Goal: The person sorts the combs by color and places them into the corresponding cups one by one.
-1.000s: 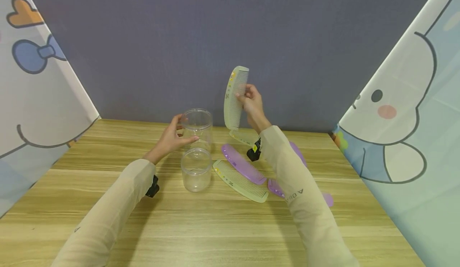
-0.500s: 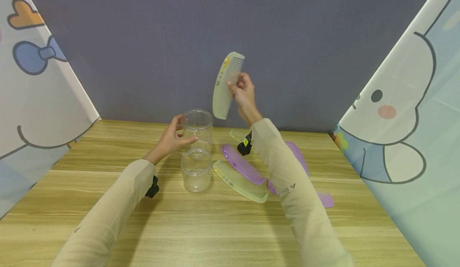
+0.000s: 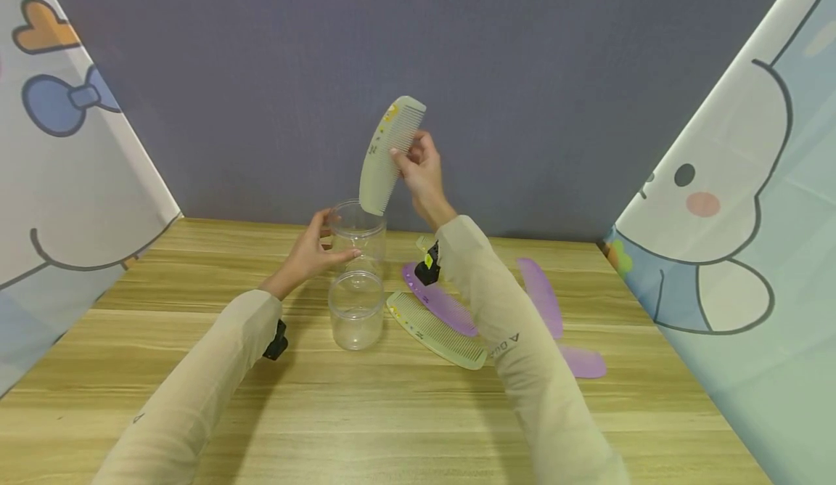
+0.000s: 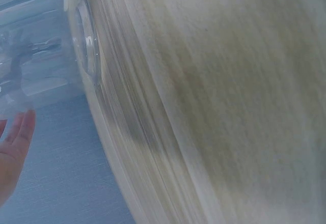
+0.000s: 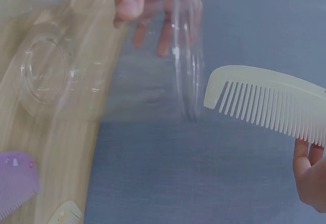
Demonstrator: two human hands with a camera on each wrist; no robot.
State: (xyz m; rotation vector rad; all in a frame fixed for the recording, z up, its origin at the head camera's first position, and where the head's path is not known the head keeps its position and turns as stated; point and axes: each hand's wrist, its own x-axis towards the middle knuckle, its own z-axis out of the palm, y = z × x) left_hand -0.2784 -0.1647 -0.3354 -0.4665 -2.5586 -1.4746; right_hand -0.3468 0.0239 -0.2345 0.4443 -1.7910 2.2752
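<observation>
My right hand (image 3: 424, 176) pinches a pale green comb (image 3: 384, 162) by its toothed side. The comb is tilted, and its lower end is at the mouth of the rear clear plastic jar (image 3: 366, 244). In the right wrist view the comb's end (image 5: 229, 76) lies just beyond the jar's rim. My left hand (image 3: 308, 249) holds that jar, with the thumb in front and the fingers round its left side. The jar stands upright on the table. A second clear jar (image 3: 355, 322) stands in front of it.
Right of the jars lie a purple comb (image 3: 439, 300) and a green comb (image 3: 434, 331), overlapping. Two more purple combs, one upper (image 3: 541, 296) and one lower (image 3: 585, 363), lie beyond my right sleeve. Another green comb (image 3: 423, 242) is mostly hidden. A grey panel (image 3: 418, 49) rises behind the table.
My right hand has carried the green comb up and left from over the combs to the rear jar's mouth, tilting it more. The left hand and both jars have stayed put.
</observation>
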